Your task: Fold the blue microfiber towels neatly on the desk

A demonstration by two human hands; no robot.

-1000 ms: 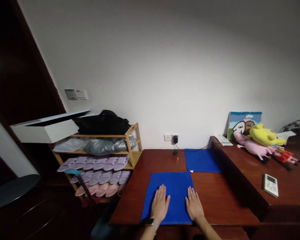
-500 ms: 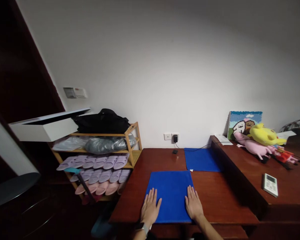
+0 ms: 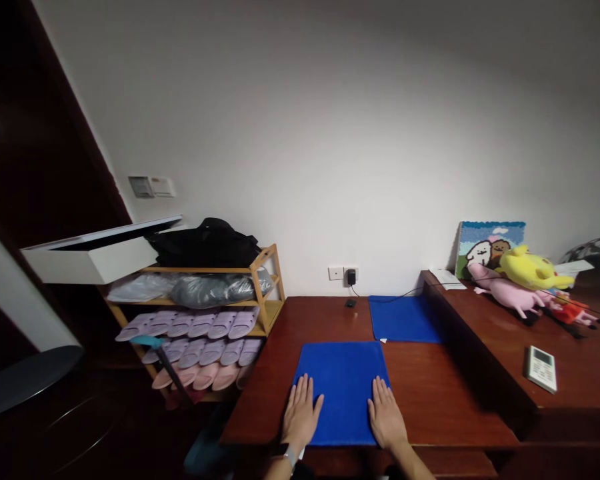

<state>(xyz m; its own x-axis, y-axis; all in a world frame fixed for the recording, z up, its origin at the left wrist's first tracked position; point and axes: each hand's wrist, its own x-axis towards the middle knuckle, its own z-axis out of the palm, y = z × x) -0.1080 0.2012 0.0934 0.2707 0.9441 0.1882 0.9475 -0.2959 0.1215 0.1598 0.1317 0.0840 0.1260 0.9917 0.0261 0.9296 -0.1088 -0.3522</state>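
A blue cloth (image 3: 344,387) lies flat and smooth at the front of the brown wooden table (image 3: 430,387). On its left edge rests my left hand (image 3: 301,415), palm down, fingers stretched forward and thumb apart. My right hand (image 3: 387,415) lies palm down along the right edge, fingers likewise straight. Neither hand grips anything. Behind and to the right, a second blue cloth (image 3: 405,320) is spread near the wall, with a small white tag at its near corner.
A shoe rack (image 3: 267,317) with purple and pink slippers stands left, a black bag (image 3: 207,245) and white box (image 3: 100,261) on top. The higher surface at right bears plush toys (image 3: 510,293) and a white calculator-like device (image 3: 541,369). A black plug (image 3: 351,276) sits in the wall socket.
My right hand has slid slightly back toward me and a little left along the cloth's edge. My left hand stays nearly where it was.
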